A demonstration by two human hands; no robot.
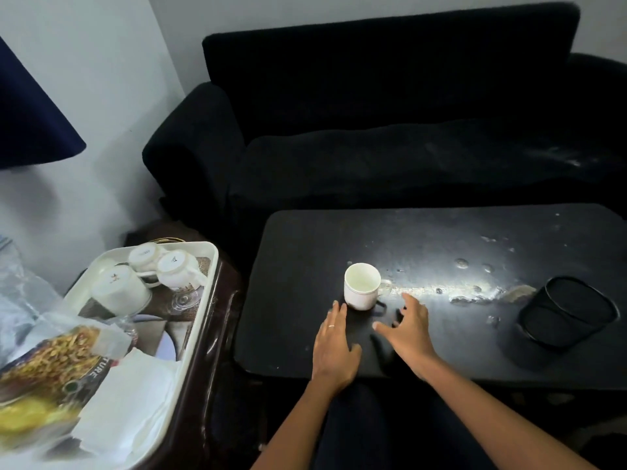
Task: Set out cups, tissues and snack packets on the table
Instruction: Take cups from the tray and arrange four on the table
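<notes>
One white cup (pixel 361 286) stands upright on the black table (pixel 441 334), its handle to the right. My left hand (pixel 334 347) lies flat on the table just below and left of the cup, fingers straight. My right hand (pixel 405 329) hovers a little to the cup's lower right, fingers spread and holding nothing. On the left a white tray (pixel 190 320) carries three upturned white cups (pixel 149 273), a snack packet (pixel 44 371) and white tissues (pixel 129 401).
A black mesh holder (pixel 566 313) lies on the table's right side. A dark sofa (pixel 373 130) stands behind the table. The tray rests on a brown side table (pixel 217 351), with a clear plastic bag (pixel 20 293) and a dark lampshade (pixel 30 113) at far left.
</notes>
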